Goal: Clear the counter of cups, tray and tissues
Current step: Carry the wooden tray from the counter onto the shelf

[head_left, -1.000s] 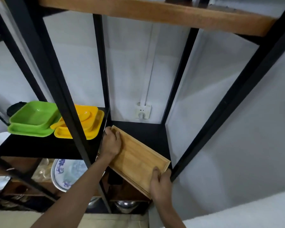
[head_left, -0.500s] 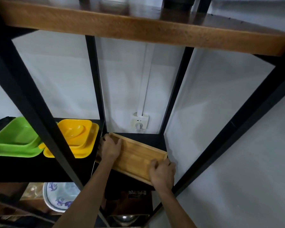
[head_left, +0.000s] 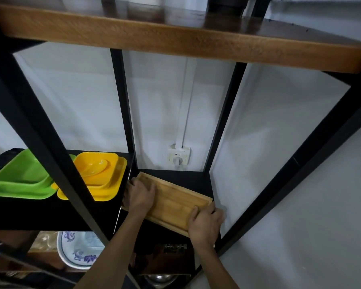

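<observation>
A rectangular wooden tray lies slanted on the black shelf in the narrow right compartment of a black metal rack. My left hand rests over the tray's far left end, fingers curled on its rim. My right hand grips the tray's near right corner. The tray holds nothing. No cups or tissues are visible.
Green dishes and yellow dishes sit on the left shelf. A wall socket is behind the tray. A wooden counter top spans above. A blue-patterned plate and a metal bowl sit below. Black posts frame the compartments.
Both hands have pushed the tray deeper onto the right shelf and turned it closer to level. The camera has tilted up and back.
</observation>
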